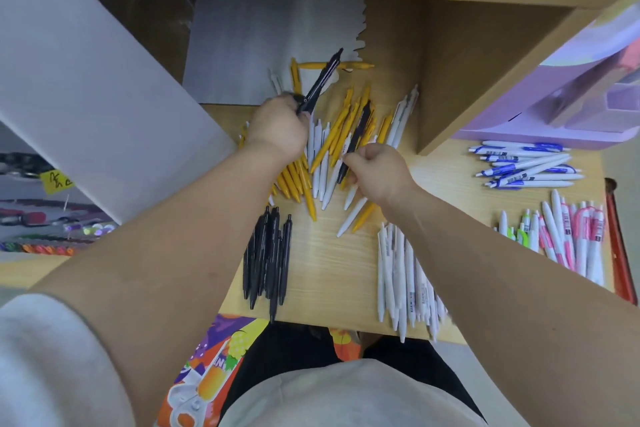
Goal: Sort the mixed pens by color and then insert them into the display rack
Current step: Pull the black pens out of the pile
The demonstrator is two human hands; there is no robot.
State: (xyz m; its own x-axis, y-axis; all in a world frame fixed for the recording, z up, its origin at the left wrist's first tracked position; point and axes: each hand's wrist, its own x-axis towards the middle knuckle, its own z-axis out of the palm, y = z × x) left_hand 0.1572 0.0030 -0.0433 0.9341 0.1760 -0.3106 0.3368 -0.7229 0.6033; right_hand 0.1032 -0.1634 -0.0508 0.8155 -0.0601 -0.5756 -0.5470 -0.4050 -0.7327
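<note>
A mixed heap of yellow and white pens (332, 146) lies in the middle of the wooden desk (325, 274). My left hand (277, 128) grips black pens (320, 83) that stick up and away over the heap. My right hand (377, 170) pinches another black pen (358, 130) lying in the heap. Sorted groups lie nearer me: black pens (268, 258) at the front left and white pens (405, 277) at the front right.
White-and-blue pens (523, 165) and white pens with pink or green parts (568, 241) lie at the right. A purple display rack (581, 94) stands at the far right behind a wooden shelf wall (485, 69). A grey panel (79, 80) leans at the left.
</note>
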